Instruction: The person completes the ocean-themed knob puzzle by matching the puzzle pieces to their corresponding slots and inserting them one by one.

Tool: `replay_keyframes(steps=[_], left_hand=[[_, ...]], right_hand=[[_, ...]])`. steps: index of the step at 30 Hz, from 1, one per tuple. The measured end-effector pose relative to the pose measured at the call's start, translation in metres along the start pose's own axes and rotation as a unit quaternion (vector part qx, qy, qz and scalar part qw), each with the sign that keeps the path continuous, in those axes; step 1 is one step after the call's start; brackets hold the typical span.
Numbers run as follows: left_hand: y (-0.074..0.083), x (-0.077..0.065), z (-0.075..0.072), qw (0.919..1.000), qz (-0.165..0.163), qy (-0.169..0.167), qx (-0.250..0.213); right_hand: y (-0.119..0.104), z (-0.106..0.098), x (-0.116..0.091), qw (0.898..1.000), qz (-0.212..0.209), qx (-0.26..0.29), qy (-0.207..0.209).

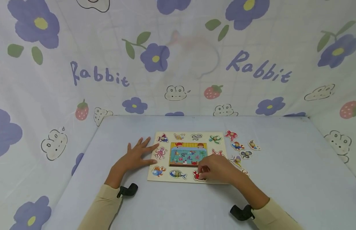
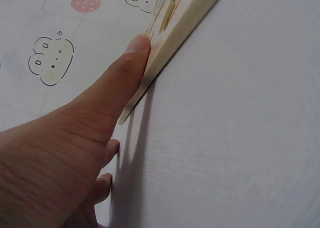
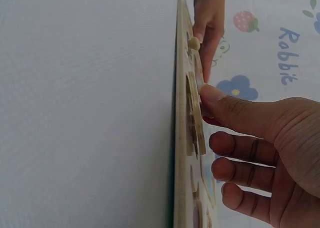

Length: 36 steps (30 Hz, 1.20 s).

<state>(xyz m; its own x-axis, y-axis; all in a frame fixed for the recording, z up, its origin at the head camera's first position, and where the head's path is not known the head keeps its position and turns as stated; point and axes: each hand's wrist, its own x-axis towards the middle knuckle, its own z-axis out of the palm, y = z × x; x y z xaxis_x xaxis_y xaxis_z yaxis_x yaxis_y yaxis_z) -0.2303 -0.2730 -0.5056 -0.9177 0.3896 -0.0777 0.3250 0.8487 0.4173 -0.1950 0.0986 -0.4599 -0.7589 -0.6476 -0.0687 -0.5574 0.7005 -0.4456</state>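
Observation:
A pale wooden peg puzzle board (image 1: 163, 163) lies on the table, printed with sea animals around an aquarium picture (image 1: 188, 155). My right hand (image 1: 219, 167) pinches a red crab puzzle piece (image 1: 196, 175) over the board's lower edge. In the right wrist view the wooden piece (image 3: 195, 113) sits slightly tilted against the board's face, with the thumb at its top; the other fingers are loosely bent. My left hand (image 1: 136, 155) is spread beside the board, its thumb and fingertips resting on the left edge. A knobbed fish piece (image 1: 177, 174) lies left of the crab.
Right of the board lie several loose knobbed pieces, among them a red one (image 1: 231, 135), a blue-and-red one (image 1: 237, 146) and a grey one (image 1: 246, 154). Others are partly behind my right hand. A patterned curtain (image 1: 178, 70) hangs behind the white table (image 1: 296, 159).

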Motion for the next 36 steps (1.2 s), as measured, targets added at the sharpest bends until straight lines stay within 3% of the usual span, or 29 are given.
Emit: replay_keyframes(steps=[36], left_hand=[[0.0022, -0.0003, -0.0010, 1.0000, -0.001, 0.003, -0.005]], right_hand=[[0.0014, 0.0048, 0.0009, 1.000, 0.012, 0.010, -0.016]])
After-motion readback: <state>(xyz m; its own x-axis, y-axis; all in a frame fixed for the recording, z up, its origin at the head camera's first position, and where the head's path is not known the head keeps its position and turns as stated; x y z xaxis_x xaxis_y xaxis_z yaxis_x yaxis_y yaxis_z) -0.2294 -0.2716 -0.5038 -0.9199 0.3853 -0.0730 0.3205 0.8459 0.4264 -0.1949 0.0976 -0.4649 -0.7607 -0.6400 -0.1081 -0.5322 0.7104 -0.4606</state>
